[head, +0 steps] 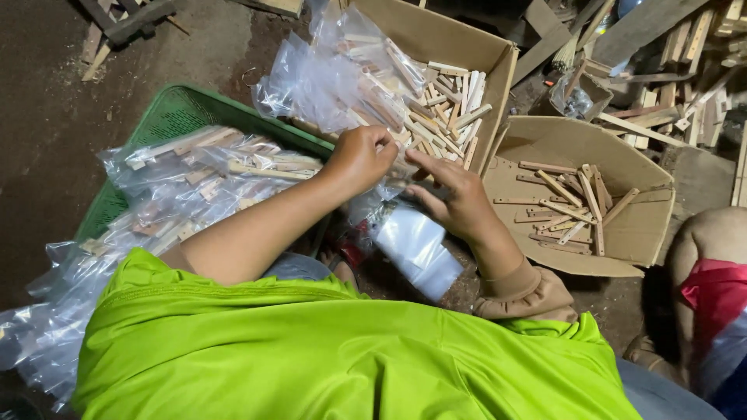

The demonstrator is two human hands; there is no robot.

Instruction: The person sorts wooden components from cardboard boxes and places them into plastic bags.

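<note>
My left hand (362,155) is closed in a fist, pinching the top of a small clear plastic bag (412,245) that hangs down between my hands. The outstretched fingers of my right hand (459,202) reach toward the left hand and grip the same bag's upper edge. Both hands hover in front of a cardboard box (467,43) filled with short pale wooden sticks (447,105). What the left fist encloses besides the bag is hidden. My green shirt fills the bottom of the view.
A green plastic crate (175,109) on the left holds several clear bags of sticks (194,179). A second open cardboard box (622,225) on the right has a few loose sticks. Wood offcuts (669,54) are piled at top right. Another person's limb and red cloth (712,264) sit at the right edge.
</note>
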